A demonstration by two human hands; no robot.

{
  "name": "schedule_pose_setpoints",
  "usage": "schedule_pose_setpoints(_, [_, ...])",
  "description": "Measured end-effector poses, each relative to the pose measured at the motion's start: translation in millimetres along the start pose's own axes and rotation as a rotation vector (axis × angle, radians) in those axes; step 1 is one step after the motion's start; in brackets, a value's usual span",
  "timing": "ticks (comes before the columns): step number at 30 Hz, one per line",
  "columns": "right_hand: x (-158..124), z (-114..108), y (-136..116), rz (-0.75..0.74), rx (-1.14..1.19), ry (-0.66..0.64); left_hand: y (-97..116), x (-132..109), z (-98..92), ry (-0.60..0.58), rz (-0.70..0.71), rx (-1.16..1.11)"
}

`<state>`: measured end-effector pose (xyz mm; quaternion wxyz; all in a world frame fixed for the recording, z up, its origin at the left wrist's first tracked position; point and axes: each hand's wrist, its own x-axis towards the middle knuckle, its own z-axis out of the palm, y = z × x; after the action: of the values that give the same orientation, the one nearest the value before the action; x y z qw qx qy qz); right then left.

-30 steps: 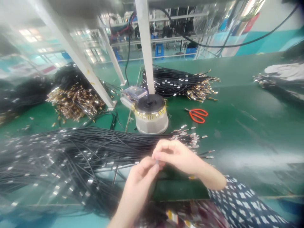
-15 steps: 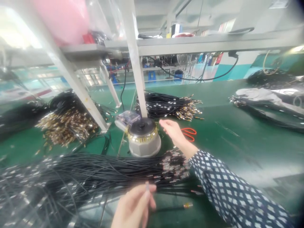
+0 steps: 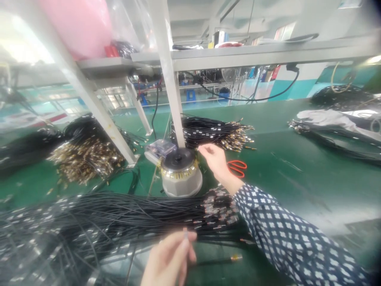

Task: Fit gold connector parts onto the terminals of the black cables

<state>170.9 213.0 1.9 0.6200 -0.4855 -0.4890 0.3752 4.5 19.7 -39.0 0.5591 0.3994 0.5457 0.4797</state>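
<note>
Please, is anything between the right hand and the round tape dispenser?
Nothing visible stands between the right-hand grip and the round tape dispenser; the grip is beside its right edge, contact unclear. A white post stands behind it.

A green counter [image 3: 297, 135] stretches back beneath a pale shelf [image 3: 238, 60] carried on white posts [image 3: 170, 87]. Beyond it, a blue stool [image 3: 190, 95] stands on a light floor [image 3: 247, 89]. The wall [image 3: 287, 89] behind is white above, turquoise below. Bright glare washes out the upper left.

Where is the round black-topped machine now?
In the head view, the machine stands near centre on the green table, just left of the right hand, beyond the nearest cables.
</note>
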Motion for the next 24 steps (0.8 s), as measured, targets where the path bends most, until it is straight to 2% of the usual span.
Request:
schedule_pose_setpoints(5, [1,2,6,0.067,0.056,-0.028,1,0,0.9,0.007,0.001,-0.016])
schedule_pose_setpoints(8, [-1,3,0,0.040,0.072,0.003,3,-2,1.0,0.005,-0.009,-0.013])
schedule_pose_setpoints(11, [-15,1,-10,-0.044,0.077,0.045,6,-5,0.9,0.015,-0.013,-0.011])
schedule_pose_setpoints(13, [-35,-3,-17,-0.070,0.086,0.042,10,-8,0.5,0.018,-0.023,-0.020])
schedule_pose_setpoints(15, [-63,-9,-22,-0.033,0.107,-0.050,14,-10,-0.3,0.013,-0.051,-0.033])
schedule_pose_setpoints(17, [-93,-17,-24,0.142,0.162,-0.291,19,-11,-1.0,0.001,-0.064,-0.045])
schedule_pose_setpoints(18, [-108,-21,-25,0.223,0.178,-0.363,20,-12,-1.1,0.004,-0.062,-0.052])
schedule_pose_setpoints(20, [-134,-28,-25,0.284,0.193,-0.428,23,-11,-0.9,0.018,-0.060,-0.066])
schedule_pose_setpoints(24, [-163,-34,-22,0.240,0.129,-0.462,24,-9,1.4,0.037,-0.053,-0.076])
